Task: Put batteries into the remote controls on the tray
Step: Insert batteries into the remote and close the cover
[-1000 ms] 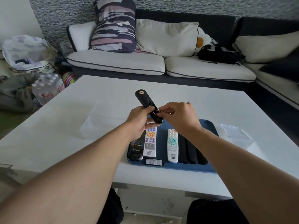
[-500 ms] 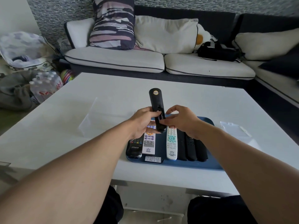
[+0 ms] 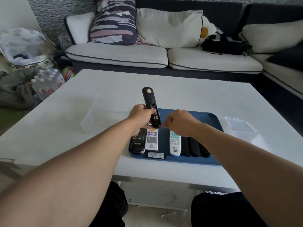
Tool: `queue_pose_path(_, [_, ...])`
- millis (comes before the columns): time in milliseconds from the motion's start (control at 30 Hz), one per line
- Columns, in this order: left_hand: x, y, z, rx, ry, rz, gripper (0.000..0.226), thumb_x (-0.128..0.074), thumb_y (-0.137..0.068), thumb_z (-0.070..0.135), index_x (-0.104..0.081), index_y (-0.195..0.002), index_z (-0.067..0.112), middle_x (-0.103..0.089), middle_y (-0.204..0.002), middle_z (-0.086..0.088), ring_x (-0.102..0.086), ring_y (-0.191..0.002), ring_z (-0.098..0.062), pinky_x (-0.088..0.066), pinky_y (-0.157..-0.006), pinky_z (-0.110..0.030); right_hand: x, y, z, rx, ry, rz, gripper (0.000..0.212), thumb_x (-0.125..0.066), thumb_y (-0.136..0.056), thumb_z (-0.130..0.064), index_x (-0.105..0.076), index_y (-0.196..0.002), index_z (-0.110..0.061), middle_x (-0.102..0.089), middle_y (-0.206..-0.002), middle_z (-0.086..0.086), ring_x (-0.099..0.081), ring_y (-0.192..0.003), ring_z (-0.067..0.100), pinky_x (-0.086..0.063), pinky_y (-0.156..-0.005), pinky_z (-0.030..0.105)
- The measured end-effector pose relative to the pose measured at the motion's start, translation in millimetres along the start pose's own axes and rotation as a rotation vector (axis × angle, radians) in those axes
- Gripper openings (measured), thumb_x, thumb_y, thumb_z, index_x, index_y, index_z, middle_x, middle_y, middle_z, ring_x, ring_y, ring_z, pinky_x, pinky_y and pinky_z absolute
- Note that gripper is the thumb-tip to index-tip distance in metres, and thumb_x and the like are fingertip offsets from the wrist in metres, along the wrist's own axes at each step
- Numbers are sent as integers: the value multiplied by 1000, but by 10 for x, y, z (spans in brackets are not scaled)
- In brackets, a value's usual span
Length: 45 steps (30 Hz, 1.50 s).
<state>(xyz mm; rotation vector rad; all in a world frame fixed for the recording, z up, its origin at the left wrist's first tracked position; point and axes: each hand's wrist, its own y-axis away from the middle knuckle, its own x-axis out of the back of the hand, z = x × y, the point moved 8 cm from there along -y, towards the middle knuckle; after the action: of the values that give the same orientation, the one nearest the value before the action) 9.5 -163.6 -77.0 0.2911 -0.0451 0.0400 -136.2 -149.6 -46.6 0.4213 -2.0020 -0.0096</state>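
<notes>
My left hand (image 3: 141, 117) grips a black remote (image 3: 148, 97) above the blue tray (image 3: 211, 122), back side up and pointing away from me. Its battery bay is open and batteries (image 3: 155, 117) show inside. My right hand (image 3: 180, 123) hovers just right of the remote's near end with its fingers curled down; whether they pinch anything is hidden. On the tray lie a black remote (image 3: 137, 143), two white remotes (image 3: 152, 140) (image 3: 175, 144), several black remotes (image 3: 195, 148) and a loose labelled cover (image 3: 155, 155).
The tray sits near the front edge of a white table (image 3: 180, 89). Clear plastic packaging (image 3: 241, 126) lies to the tray's right and a clear plastic sheet (image 3: 98, 112) to its left. A sofa stands behind the table, and water bottles and bags lie on the floor at left.
My right hand has come off the remote and moved a little to the right, uncovering the open battery bay. The remote has stayed nearly upright in my left hand.
</notes>
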Motion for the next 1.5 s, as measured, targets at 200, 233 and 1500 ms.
queue_pose_path(200, [48,-25,-60,17,20,6,15,-60,-98,11,-63,-110,3,-77,-95,-12,-75,-82,-31,-62,-61,-43,-639,198,-48,9,327,-488,28,-77,-85,-39,-71,-84,-11,-69,-67,-6,-68,-61,13,-46,-52,20])
queue_pose_path(233, [48,-34,-62,15,19,5,15,-60,-98,11,-63,-111,2,-77,-95,-11,-76,-83,-31,-62,-61,-42,-681,191,-29,-8,310,-500,32,-79,-83,-40,-72,-86,-10,-70,-70,-5,-69,-63,14,-47,-53,20])
queue_pose_path(1500, [-222,166,-16,43,-27,-294,31,-55,-102,39,-63,-121,17,-74,-112,-12,-76,-92,-29,-62,-71,-45,414,81,73,106,-641,229,25,-80,-85,-22,-65,-104,-17,-77,-81,0,-75,-76,13,-62,-61,35])
